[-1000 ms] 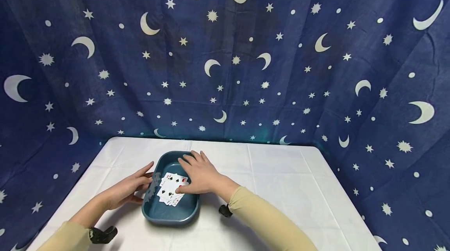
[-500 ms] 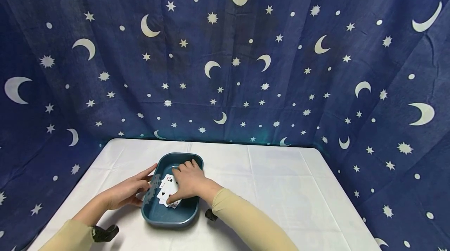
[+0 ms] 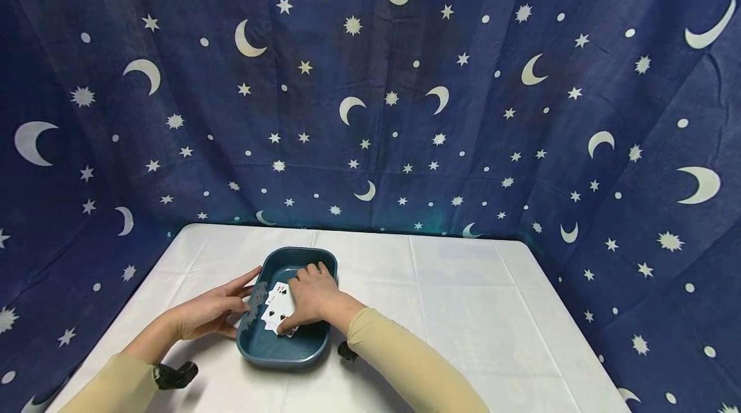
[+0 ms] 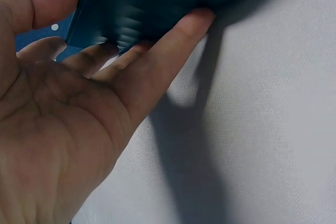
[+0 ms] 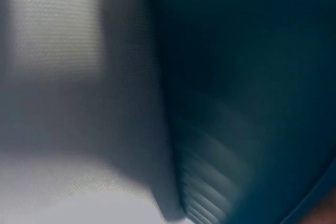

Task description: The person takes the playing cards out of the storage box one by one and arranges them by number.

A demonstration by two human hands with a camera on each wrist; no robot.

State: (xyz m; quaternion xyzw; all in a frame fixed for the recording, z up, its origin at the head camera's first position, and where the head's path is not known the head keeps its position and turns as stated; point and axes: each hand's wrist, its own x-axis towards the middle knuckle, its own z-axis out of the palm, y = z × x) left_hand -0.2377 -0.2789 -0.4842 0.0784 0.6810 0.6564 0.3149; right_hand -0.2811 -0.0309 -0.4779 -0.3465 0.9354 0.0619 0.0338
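A dark teal rectangular bin (image 3: 278, 354) stands on the white table, left of the middle. Inside it lies a loose pile of playing cards (image 3: 278, 309), face up, with several spades and a red mark showing. My right hand (image 3: 315, 300) reaches over the right rim and grips the pile from above. Its thumb rests at the near edge of the cards; the bent fingers hide their right part, and the fingertips are out of sight. My left hand (image 3: 211, 311) touches the bin's left outer wall with extended fingers (image 4: 173, 43), thumb near the rim.
A white cloth covers the table (image 3: 451, 310), which extends to the right of the bin. Behind it and on both sides hangs a dark blue curtain (image 3: 370, 78) with moons and stars. The right wrist view shows mostly the bin's outer wall (image 5: 236, 77).
My right hand has shifted left and toward me, further over the cards, and its spread fingers have bent down onto them. My left hand and the bin have hardly moved.
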